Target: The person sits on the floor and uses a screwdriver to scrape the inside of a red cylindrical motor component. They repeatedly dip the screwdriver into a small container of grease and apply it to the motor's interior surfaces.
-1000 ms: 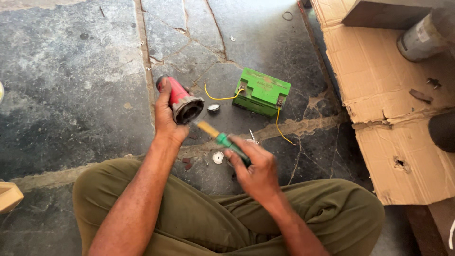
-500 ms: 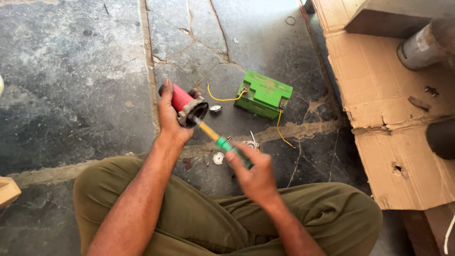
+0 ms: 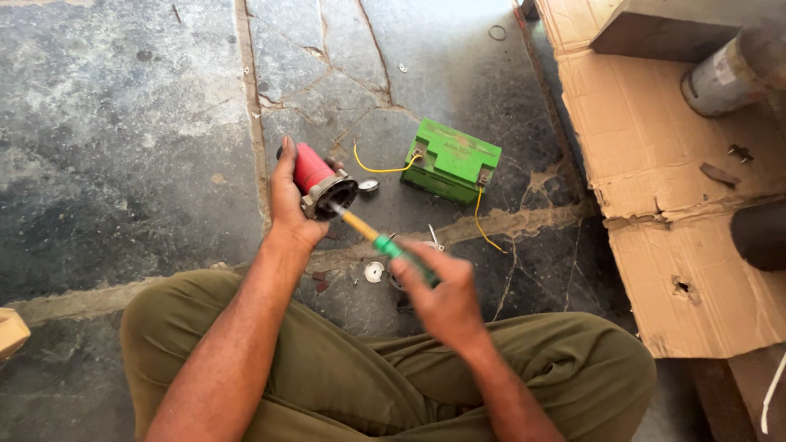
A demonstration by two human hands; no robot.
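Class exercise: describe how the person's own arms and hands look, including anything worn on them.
Both forearms are bare, with no sleeves in view. The left hand and right hand wear no gloves, and no rings, watch or bands show. The right hand is slightly blurred.

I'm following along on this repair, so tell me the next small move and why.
Probably steady the red cylindrical motor part in the left hand and turn the green-and-yellow-handled screwdriver with the right hand, since its tip already sits in the part's open metal end.

cracked dark stone floor (image 3: 123, 147), green battery box (image 3: 450, 160), flattened cardboard (image 3: 655, 164), small metal discs (image 3: 373, 271)
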